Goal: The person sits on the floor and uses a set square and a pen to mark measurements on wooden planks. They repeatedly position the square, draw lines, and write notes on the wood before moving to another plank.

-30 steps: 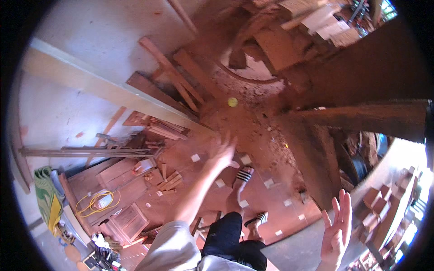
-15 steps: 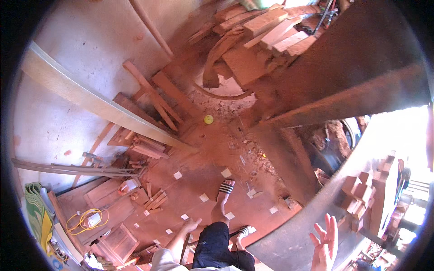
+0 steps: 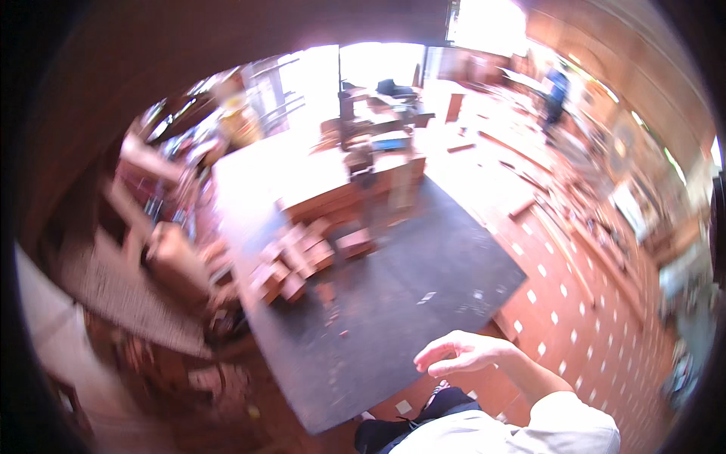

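Observation:
My right hand (image 3: 463, 352) hovers near the front right edge of a dark flat worktable (image 3: 423, 265). Its fingers are loosely bent, the thumb stands apart, and nothing is in it. A cluster of small reddish wood blocks (image 3: 296, 259) lies at the table's left side, with one more wood block (image 3: 354, 243) just right of it. Behind them a long thick wooden beam (image 3: 340, 194) rests across the tabletop. My left hand is out of view.
At the far right a person in blue (image 3: 556, 94) stands among blurred timber. Long wooden boards (image 3: 563, 250) lie on the red tiled floor (image 3: 597, 356). Left of the table are jumbled wood pieces (image 3: 178, 253), and a large dark panel (image 3: 227, 34) arches overhead.
My view has swung right, from the dusty floor and wood stack to the worktable. The left hand has left the picture. My right hand, raised with fingers up before, now extends leftward.

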Demonstrator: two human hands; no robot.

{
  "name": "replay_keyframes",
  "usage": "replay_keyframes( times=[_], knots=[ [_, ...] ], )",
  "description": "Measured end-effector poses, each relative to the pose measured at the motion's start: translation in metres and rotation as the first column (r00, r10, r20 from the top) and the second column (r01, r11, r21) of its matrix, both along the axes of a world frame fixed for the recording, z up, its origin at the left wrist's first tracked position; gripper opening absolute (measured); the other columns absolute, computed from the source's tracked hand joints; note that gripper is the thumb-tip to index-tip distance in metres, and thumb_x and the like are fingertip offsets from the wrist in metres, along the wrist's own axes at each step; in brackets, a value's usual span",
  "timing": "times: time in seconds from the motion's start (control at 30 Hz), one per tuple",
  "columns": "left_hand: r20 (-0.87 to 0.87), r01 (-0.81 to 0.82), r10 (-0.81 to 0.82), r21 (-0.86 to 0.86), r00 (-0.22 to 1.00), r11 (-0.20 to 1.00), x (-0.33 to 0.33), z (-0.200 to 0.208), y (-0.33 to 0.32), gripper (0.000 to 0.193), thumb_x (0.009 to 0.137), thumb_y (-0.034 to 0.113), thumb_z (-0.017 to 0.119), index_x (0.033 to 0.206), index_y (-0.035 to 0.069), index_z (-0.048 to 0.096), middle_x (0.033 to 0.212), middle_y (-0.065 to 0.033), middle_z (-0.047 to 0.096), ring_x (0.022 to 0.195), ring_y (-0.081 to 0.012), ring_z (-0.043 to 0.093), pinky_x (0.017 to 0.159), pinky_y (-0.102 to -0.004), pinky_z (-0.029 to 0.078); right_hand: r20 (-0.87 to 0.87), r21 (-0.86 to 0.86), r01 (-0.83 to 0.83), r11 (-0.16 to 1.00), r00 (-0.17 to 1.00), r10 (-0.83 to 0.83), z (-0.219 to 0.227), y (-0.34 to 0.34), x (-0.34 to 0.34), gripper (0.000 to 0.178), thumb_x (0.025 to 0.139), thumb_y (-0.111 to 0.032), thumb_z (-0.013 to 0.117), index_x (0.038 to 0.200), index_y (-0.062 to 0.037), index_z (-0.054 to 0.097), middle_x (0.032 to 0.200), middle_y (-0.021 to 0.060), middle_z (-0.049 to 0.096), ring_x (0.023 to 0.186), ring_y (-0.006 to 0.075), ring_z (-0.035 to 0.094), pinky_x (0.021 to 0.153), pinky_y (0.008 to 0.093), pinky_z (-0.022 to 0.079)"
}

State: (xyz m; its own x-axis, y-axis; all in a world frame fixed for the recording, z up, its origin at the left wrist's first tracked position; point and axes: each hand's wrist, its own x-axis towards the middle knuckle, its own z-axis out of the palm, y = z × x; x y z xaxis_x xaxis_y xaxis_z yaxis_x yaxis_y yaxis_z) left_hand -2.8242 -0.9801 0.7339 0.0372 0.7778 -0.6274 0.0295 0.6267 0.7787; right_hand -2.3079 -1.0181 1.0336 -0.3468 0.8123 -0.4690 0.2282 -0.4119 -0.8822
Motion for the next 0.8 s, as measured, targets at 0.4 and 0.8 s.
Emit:
replay_keyframes(
  times=[0.4,0.8],
  knots=[
    [-0.128,0.949,-0.987,-0.288,0.093,0.126,0.484,-0.053,-0.096,0.060,0.104,0.064,0.047,0.158,0.038,0.048,0.155,-0.0157,0.056,0.142,-0.0347,0.054,0.113,-0.0507,0.047,0.388,-0.588,0.793,0.159,0.449,-0.805,-0.347,-0.424,0.135,0.077,0.098,-0.067,0.064,0.140,-0.0024,0.065,0.135,0.0267,0.067,0.128,0.0292,0.063,0.099,0.0463,0.057],
    [-0.377,0.702,-0.790,0.373,-0.483,-0.607,0.855,0.135,-0.213,0.055,0.104,0.050,0.061,0.140,0.009,0.065,0.138,-0.0247,0.066,0.125,-0.0429,0.064,0.103,-0.0489,0.052,0.454,-0.571,0.792,-0.216,0.086,-0.887,-0.343,-0.514,0.201,0.071,0.099,-0.063,0.065,0.136,-0.0025,0.066,0.128,0.0228,0.068,0.119,0.0255,0.065,0.093,0.0437,0.058]
  ],
)
